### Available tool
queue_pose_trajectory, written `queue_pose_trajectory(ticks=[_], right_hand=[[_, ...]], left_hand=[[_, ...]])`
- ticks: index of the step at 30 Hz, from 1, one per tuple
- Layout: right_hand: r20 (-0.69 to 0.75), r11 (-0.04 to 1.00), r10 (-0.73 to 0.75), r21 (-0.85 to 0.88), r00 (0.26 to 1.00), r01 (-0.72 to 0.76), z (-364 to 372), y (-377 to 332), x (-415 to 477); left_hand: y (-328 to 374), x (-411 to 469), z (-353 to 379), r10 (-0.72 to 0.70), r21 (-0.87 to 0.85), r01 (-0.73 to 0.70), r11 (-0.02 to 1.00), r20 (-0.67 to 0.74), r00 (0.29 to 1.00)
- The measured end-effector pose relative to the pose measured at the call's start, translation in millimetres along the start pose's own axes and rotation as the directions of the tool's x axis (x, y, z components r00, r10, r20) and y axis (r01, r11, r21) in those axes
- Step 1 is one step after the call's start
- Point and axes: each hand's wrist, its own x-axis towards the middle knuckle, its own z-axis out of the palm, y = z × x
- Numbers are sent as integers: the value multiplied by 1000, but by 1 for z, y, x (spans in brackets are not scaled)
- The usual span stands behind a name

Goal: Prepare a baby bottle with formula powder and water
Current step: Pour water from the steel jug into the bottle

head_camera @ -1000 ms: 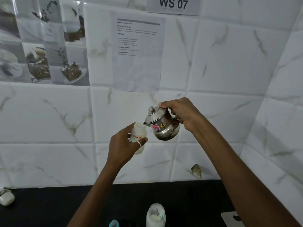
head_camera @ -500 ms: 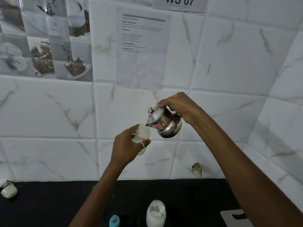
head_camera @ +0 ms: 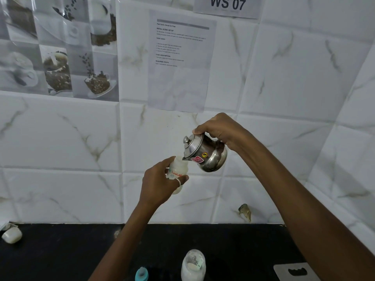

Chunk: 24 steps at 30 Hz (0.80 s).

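Your left hand grips the baby bottle; your right hand grips the steel kettle, tilted, spout at bottle mouth.

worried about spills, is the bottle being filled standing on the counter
No, the left hand holds the bottle in the air above the counter, beside the tilted steel pot.

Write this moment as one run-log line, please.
left hand: holds baby bottle | right hand: grips steel kettle, tilted | spout: at bottle mouth | water stream: not visible
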Motion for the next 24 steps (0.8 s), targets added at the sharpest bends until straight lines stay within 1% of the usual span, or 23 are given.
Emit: queue_pose_trajectory(ticks=[11, 24], right_hand=[[22, 998, 3, -55, 1000, -2, 2, -4, 6], [24, 998, 14, -67, 1000, -12, -1, -8, 5]], left_hand=[[1, -2, 0, 9, 5, -9, 1000, -5, 1000], [-2, 1, 1, 17, 8, -17, 1000, -1, 1000]])
